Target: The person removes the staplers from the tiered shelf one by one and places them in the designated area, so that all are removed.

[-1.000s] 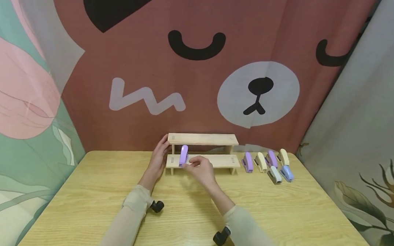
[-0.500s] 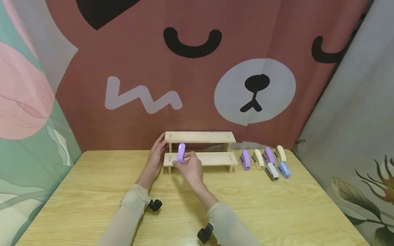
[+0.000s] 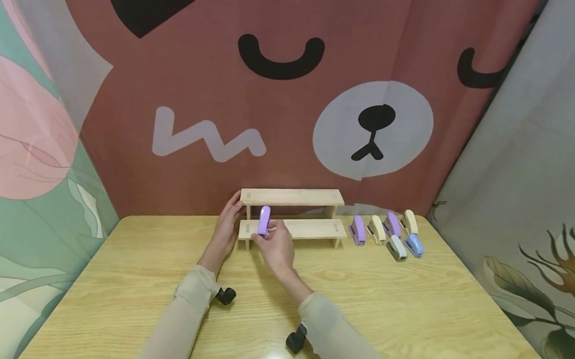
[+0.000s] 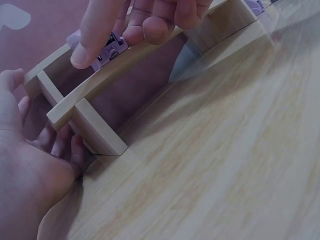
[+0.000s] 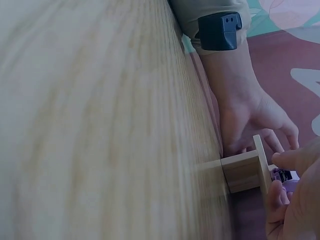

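Observation:
A purple stapler (image 3: 263,221) stands at the left end of the lower step of a two-tier wooden rack (image 3: 309,228). My right hand (image 3: 278,248) pinches that stapler between thumb and fingers. In the left wrist view, the stapler (image 4: 107,52) shows its front end at the lower board's edge, partly covered by the right hand. At the rack's left end rests my left hand (image 3: 226,226), its fingers touching the side. The left wrist view shows this hand (image 4: 30,160) with loosely bent fingers against the end supports and the thumb apart.
Right of the rack stand several staplers: purple (image 3: 358,229), cream (image 3: 376,229), another purple (image 3: 392,225), another cream (image 3: 410,222), white-grey (image 3: 397,248) and blue (image 3: 414,245). All are on the wooden table (image 3: 168,260). A printed curtain (image 3: 196,175) hangs right behind the rack.
My right hand has moved slightly left and now holds the purple stapler more closely, with its thumb at the stapler's front. The left hand stays at the rack's end. The head view has shifted slightly.

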